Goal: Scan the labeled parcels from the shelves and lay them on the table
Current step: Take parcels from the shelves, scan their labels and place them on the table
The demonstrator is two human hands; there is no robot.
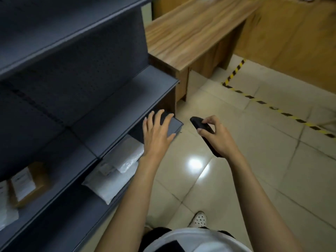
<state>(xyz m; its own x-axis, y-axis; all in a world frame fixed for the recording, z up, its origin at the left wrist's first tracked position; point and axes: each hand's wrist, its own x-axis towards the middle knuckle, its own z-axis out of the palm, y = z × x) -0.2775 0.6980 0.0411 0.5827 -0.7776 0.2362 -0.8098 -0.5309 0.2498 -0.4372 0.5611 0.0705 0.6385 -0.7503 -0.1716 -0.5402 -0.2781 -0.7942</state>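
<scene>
Our left hand (156, 135) lay with fingers straight and spread over a flat grey corner (175, 124) at the end of the shelves (112, 106), gripping nothing. We could not tell whether that corner was shelf or parcel. Our right hand (216, 135) was curled round a black scanner (197, 123). On the low shelf lay a white bag (127, 153) overlapping a second bag (109, 184), and further left a labelled box (27, 182). The table (190, 33) stood beyond the shelves.
</scene>
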